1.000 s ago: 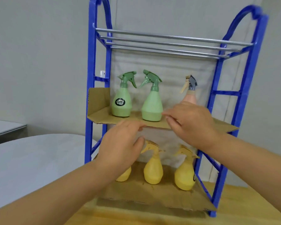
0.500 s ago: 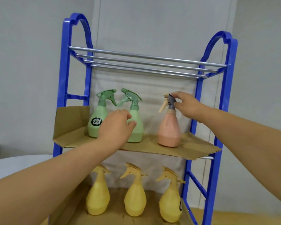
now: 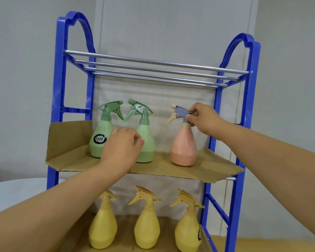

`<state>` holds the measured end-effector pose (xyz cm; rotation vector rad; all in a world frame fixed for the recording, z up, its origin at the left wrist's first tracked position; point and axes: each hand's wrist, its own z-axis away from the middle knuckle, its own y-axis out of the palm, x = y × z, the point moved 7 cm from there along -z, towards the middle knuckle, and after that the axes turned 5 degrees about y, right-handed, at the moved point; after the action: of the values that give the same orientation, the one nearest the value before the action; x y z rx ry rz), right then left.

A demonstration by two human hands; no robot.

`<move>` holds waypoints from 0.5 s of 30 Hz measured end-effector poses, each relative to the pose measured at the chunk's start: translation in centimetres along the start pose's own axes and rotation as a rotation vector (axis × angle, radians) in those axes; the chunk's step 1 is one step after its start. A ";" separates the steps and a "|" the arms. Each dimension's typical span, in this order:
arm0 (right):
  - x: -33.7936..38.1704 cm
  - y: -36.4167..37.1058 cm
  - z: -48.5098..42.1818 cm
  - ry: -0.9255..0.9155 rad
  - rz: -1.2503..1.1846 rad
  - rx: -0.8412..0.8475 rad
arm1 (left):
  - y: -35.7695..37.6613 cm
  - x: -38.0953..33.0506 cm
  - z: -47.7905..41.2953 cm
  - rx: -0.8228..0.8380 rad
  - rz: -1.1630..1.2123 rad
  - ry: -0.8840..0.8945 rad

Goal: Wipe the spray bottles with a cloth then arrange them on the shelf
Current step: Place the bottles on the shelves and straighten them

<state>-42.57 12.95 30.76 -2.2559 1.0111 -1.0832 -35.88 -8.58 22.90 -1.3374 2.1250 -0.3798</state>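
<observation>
- Six up on the blue rack [image 3: 60, 91]: two green spray bottles [image 3: 100, 142] and the pink spray bottle [image 3: 183, 146] on the cardboard-lined middle shelf [image 3: 213, 166], three yellow spray bottles [image 3: 146, 230] below; no cloth in sight; arranging looks nearly done
- Right hand [image 3: 205, 118] reaches in, pinching that pink one's grey trigger head
- Left hand [image 3: 122, 146] hovers before the green pair, fingers curled; whether it holds anything, can't tell

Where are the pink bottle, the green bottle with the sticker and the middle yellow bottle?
pink bottle [image 3: 184, 148]: head view, on its round body.
green bottle with the sticker [image 3: 98, 149]: head view, below the sticker.
middle yellow bottle [image 3: 147, 231]: head view, on its belly.
</observation>
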 end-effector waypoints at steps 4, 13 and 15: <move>-0.1 -0.7 0.2 0.013 0.014 -0.002 | -0.2 0.1 -0.1 -0.012 0.020 -0.002; 0.2 -1.2 0.8 0.012 0.008 0.027 | -0.1 0.4 -0.1 -0.032 0.015 -0.009; 0.1 -1.2 0.9 0.017 -0.023 0.039 | -0.1 0.5 -0.1 -0.032 0.015 -0.012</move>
<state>-41.33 13.67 31.04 -2.2358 0.9642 -1.1239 -36.04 -9.07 22.84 -1.3380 2.1380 -0.3324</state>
